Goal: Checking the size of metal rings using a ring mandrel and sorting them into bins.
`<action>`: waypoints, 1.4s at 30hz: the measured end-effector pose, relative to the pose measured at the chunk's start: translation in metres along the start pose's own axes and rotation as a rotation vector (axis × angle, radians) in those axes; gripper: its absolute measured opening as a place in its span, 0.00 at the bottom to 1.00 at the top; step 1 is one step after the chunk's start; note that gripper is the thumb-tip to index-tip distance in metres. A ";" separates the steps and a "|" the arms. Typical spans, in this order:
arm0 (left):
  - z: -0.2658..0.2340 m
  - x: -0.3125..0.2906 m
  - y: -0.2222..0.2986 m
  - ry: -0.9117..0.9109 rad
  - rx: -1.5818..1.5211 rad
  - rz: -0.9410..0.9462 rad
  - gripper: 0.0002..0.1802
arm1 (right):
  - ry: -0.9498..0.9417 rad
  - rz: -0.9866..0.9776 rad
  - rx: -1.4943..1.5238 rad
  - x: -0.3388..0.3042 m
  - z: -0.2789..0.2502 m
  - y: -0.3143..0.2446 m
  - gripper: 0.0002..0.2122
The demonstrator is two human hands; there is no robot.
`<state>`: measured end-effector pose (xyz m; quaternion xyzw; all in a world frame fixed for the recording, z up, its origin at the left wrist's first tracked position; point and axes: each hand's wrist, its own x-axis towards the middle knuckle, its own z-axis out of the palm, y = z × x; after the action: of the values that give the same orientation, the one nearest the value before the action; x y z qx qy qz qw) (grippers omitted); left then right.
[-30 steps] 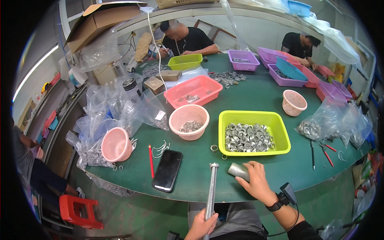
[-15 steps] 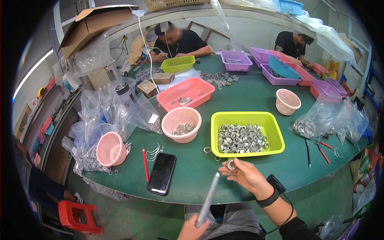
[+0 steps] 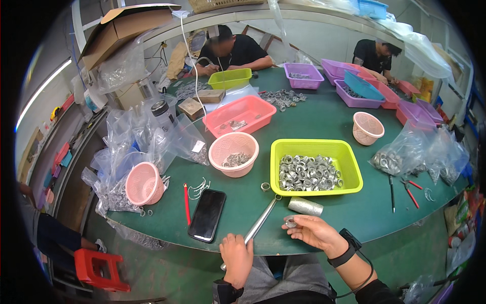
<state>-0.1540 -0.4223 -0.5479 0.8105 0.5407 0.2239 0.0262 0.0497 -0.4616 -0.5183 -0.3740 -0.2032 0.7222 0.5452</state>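
My left hand (image 3: 236, 257) is closed around a tapered steel ring mandrel (image 3: 261, 219), near its thick end. The mandrel slants away over the table's front edge. Its thin tip is beside a small ring (image 3: 278, 197) in front of a lime-green basket (image 3: 349, 188); I cannot tell whether they touch. Between the thumb and fingers of my right hand (image 3: 316, 233), palm turned up, is a metal ring (image 3: 290, 222). A dull silver cylinder (image 3: 305, 206) lies just beyond that hand. Many similar rings (image 3: 309, 172) are heaped in the green basket.
Left of the mandrel lie a black phone (image 3: 207, 215) and a red pen (image 3: 187, 204). Pink baskets (image 3: 234, 171) and bags of metal parts (image 3: 124, 167) stand beyond. Red-handled pliers (image 3: 410, 195) lie at right. Two people (image 3: 238, 50) work across the table.
My left hand has moved forward and left with the mandrel, whose tip is now further out over the table. My right hand has dropped slightly nearer, still with the ring, uncovering the cylinder.
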 end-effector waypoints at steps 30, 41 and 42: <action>-0.027 0.000 0.041 -0.500 -1.712 -0.208 0.08 | -0.126 -0.378 -0.448 -0.031 0.035 0.019 0.15; -0.031 -0.009 0.042 -0.418 -1.862 -0.383 0.08 | 0.073 -0.729 -0.984 -0.038 0.057 0.011 0.15; -0.031 -0.009 0.039 -0.344 -1.601 -0.396 0.09 | 0.072 -0.728 -0.984 -0.037 0.055 0.010 0.15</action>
<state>-0.1356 -0.4527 -0.5116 0.4602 0.3391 0.4044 0.7139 0.0057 -0.4935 -0.4784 -0.5127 -0.6088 0.2979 0.5270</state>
